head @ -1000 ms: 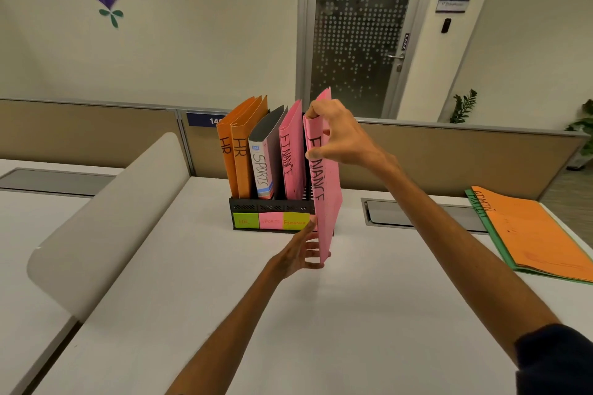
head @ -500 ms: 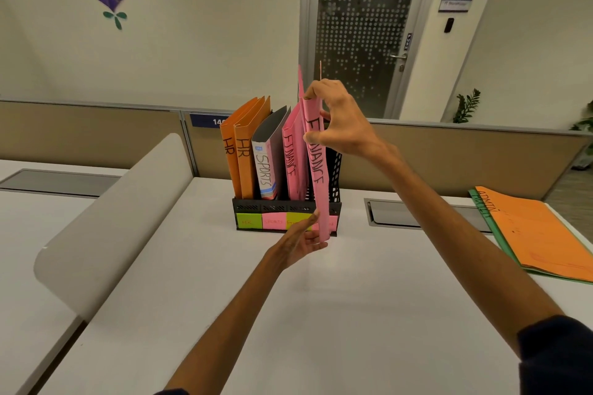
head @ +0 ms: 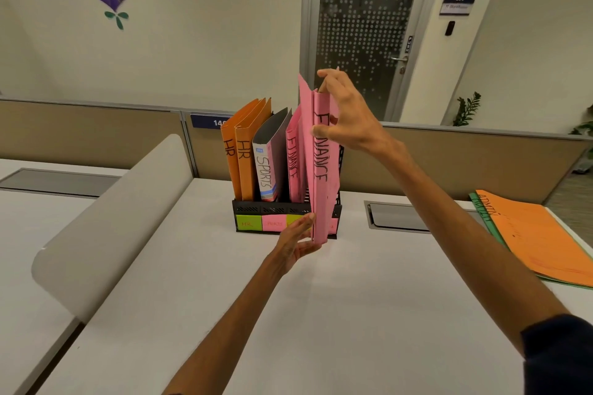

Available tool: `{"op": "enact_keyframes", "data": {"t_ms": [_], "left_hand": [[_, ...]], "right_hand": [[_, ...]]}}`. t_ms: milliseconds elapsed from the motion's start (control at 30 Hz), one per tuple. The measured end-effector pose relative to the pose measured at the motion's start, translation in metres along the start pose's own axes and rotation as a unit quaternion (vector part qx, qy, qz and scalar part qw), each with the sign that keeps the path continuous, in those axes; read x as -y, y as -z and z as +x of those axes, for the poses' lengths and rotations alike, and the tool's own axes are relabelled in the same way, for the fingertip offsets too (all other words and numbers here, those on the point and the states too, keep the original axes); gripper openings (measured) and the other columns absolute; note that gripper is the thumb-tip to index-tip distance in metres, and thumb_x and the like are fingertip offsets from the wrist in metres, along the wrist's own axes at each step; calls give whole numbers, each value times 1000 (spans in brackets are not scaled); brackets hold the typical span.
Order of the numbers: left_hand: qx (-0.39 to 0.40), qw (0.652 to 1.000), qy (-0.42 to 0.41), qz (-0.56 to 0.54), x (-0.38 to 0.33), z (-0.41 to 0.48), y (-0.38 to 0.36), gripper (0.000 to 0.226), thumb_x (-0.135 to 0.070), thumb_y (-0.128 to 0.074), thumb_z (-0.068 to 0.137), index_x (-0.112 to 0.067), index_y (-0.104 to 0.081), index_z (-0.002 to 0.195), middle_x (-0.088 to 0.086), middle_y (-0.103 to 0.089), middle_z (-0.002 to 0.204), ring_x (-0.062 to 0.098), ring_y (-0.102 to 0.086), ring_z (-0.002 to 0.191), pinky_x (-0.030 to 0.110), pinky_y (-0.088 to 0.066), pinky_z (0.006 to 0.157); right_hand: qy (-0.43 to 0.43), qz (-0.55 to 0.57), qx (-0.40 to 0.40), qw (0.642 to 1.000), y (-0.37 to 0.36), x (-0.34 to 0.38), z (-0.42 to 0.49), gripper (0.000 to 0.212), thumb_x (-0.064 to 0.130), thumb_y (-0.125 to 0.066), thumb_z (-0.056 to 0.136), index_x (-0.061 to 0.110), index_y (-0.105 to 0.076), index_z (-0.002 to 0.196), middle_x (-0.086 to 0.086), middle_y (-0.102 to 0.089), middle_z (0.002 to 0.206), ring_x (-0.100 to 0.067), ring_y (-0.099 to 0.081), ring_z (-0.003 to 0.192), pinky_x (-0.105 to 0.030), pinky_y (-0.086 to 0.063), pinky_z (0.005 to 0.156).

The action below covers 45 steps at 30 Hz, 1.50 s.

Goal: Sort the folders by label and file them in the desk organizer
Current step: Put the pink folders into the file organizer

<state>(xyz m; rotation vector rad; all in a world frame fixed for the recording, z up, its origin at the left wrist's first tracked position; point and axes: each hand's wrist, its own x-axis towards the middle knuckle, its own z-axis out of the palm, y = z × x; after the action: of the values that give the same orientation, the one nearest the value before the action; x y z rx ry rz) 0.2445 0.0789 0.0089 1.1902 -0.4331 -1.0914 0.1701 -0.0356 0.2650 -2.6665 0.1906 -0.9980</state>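
A black desk organizer [head: 256, 209] stands mid-table with coloured labels on its front. It holds two orange HR folders [head: 244, 151], a grey SPORTS folder [head: 268, 167] and a pink FINANCE folder [head: 292, 157]. A second pink FINANCE folder [head: 322, 189] stands upright in front of the organizer's right end, its bottom edge lifted near the front wall. My right hand [head: 348, 119] pinches its top. My left hand [head: 296, 245] has straight fingers touching the folder's lower edge.
An orange ADMIN folder [head: 542, 240] lies on a green one [head: 484, 218] at the table's right edge. A curved white divider [head: 109, 218] rises on the left. A grey cable hatch [head: 398, 216] sits behind my right arm. A partition wall runs behind.
The pink FINANCE folder has risen from the table and turned upright, edge-on to me. My right hand moved up with it; my left hand followed its lower edge toward the organizer.
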Motion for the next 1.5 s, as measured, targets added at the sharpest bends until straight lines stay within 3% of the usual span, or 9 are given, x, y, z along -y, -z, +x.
{"op": "enact_keyframes", "data": {"t_ms": [67,167,367,533,700,867,1067,1333,1500], "left_hand": [[-11,1000,-9,28,-1,1,0,77,-69,-81,52,-31,-63,117,12,-66,120,35,-68,106,43,-59,85],[-31,998,4,56,-7,3,2,80,-77,-77,44,-38,-60,112,7,-65,119,31,-66,105,33,-59,74],[-83,994,23,62,-14,13,20,59,-64,-67,72,-31,-55,119,4,-60,119,29,-59,103,30,-52,68],[-101,993,26,63,-13,21,39,41,-56,-62,84,-29,-58,114,0,-64,110,21,-67,92,30,-52,67],[-119,991,17,67,-19,33,41,68,-65,-65,68,-21,-59,120,4,-65,114,20,-73,84,27,-55,58],[-118,988,-4,104,-23,50,39,63,-69,-59,72,-27,-55,119,6,-64,118,27,-75,77,32,-59,58],[-152,981,10,123,-29,74,43,60,-66,-59,80,-21,-55,119,1,-59,113,27,-74,65,29,-59,51],[-182,971,12,154,-34,96,40,60,-70,-57,80,-21,-53,113,-3,-57,106,24,-73,59,26,-58,49],[-223,919,-31,323,-41,107,42,69,-81,-45,75,-21,-56,106,0,-66,88,17,-72,63,26,-57,51]], "right_hand": [[-5,18,-4,1000,0,0,2,43,20,-76,74,16,-43,101,-5,-38,146,-23,-37,134,-32,-48,101],[-14,65,5,998,0,-2,9,44,16,-76,73,5,-50,107,-4,-42,141,-18,-45,125,-36,-55,94],[-30,112,27,993,-17,-9,26,47,13,-81,73,4,-50,109,-5,-44,141,-20,-49,125,-40,-53,98],[-37,75,34,996,-34,-21,38,53,20,-84,72,3,-52,111,-4,-47,140,-22,-49,126,-43,-47,105],[-30,52,30,998,-42,-34,51,58,26,-85,71,5,-53,114,-3,-51,134,-19,-51,122,-35,-48,104],[-44,8,12,999,-46,-57,62,60,35,-85,68,12,-52,111,-1,-53,122,-12,-51,108,-21,-41,90],[-60,-81,4,995,-52,-78,74,64,51,-83,64,13,-53,106,-1,-52,109,-14,-54,95,-31,-49,82],[-68,-147,1,987,-63,-99,92,70,58,-79,65,14,-52,112,-1,-51,108,-13,-50,87,-32,-45,75],[-77,-160,-17,984,-71,-114,96,69,56,-79,67,14,-51,115,0,-52,110,-12,-49,90,-32,-42,76]]}}
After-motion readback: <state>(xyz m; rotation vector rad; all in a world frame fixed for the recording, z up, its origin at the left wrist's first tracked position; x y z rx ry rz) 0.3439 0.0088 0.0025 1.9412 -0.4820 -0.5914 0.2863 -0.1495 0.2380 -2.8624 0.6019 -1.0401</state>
